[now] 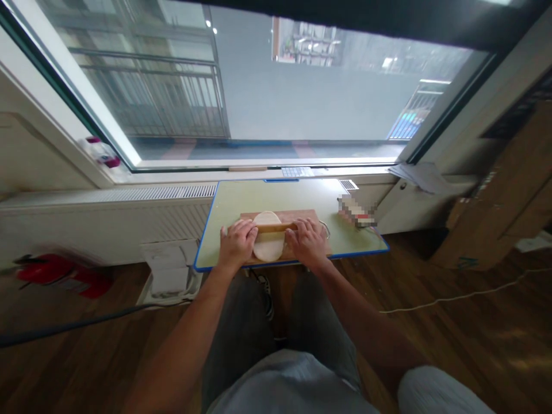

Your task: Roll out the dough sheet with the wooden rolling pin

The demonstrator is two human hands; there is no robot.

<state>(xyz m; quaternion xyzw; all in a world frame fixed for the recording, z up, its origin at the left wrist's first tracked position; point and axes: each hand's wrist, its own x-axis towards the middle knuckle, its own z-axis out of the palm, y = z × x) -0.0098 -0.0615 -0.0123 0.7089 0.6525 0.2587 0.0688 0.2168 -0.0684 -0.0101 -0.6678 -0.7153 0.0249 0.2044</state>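
A wooden rolling pin [271, 228] lies crosswise over a flat, pale oval of dough [268, 250]. Beneath the dough is a brown wooden board [305, 215] with a metal handle loop [325, 230] at its right end. My left hand [238, 240] rests over the pin's left end, its fingers curled onto it. On the right end sits my right hand [307, 240], also closed over the pin. Dough shows both beyond the pin and on my side of it.
The board lies on a small pale-green table [228, 198] with blue edging. A blurred-out item [357, 211] lies at its right. Behind are a radiator [172, 213] and a window. A red fire extinguisher [64, 275] is at left, a cardboard box [491, 201] at right.
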